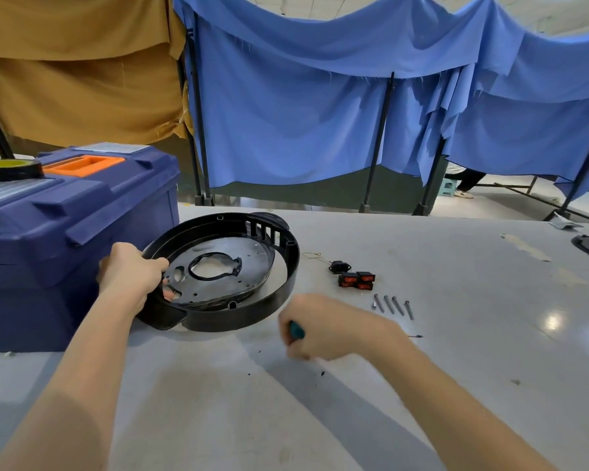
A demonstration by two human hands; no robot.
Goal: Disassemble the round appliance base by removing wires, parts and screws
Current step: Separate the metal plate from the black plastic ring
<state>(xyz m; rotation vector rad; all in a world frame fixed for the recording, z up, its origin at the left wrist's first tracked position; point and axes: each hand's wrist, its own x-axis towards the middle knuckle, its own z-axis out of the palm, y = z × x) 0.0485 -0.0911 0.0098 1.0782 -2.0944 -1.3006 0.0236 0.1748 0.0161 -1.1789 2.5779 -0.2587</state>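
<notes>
Right hand [334, 326] sits nearest, and its fingers are curled tight round a teal screwdriver [296, 330], fist low over the table [473, 351]. The hand is blurred and the shaft is mostly hidden behind it. It's at about five o'clock from the base [286, 287], just clear of the rim.

Over to the left hand [130, 270]: thumb on top, fingers wrapped under, gripping the base's rim at nine o'clock. One fingertip shows through from beneath. The black ring sits on the table, with a flat plate [225, 283] lying tilted inside it, a big hole through its middle.

Out at three o'clock from the base, a cluster of red switches [356, 280] sits with a small black socket [336, 266] touching them. Just nearer the camera, four screws [393, 305] are lined up side by side.

At nine o'clock a blue toolbox [65, 226] stands right behind the left hand, with a roll of tape [11, 168] on its lid. Blue cloth [286, 113] hangs at twelve.
</notes>
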